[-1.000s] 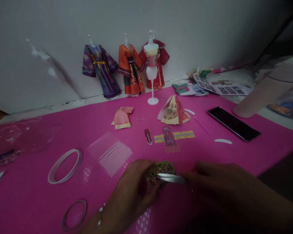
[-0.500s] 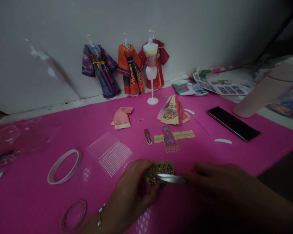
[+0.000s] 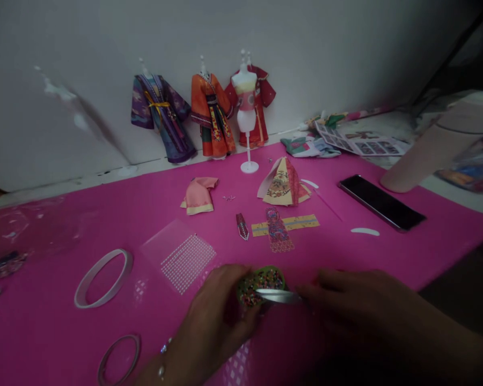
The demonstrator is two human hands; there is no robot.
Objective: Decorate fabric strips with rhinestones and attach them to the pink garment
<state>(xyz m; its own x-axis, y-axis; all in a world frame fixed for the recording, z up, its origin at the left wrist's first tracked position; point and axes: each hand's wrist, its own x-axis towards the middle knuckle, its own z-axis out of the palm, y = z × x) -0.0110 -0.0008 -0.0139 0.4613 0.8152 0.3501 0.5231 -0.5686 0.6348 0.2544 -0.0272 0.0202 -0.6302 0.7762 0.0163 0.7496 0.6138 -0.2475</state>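
Note:
My left hand point(image 3: 215, 316) is closed around the side of a small green-rimmed container point(image 3: 271, 274) with many tiny multicoloured beads in it. From the right, my right hand point(image 3: 346, 300) grips a shiny silver tool with a pointed blade, perhaps scissors point(image 3: 277, 296); its handle is hidden in the fingers. The tool's tip lies over the beads; contact with them cannot be made out. Beyond the hands are a small dark red strip point(image 3: 242, 227) with a pointed end and a patterned panel point(image 3: 278, 230) crossing a yellow band point(image 3: 306, 221).
A sheet of stick-on gems point(image 3: 189, 262) and two tape rolls point(image 3: 103, 279) point(image 3: 118, 360) lie left on the pink cover. Behind are a pink doll top point(image 3: 199, 195), a doll skirt point(image 3: 284, 182) and dressed doll stands point(image 3: 212, 115). A phone point(image 3: 380, 202) and a tumbler point(image 3: 426, 153) occupy the right.
The whole view has shifted slightly, so the table things appear a little further left. Both hands keep their grip, and the tool stays over the bead container.

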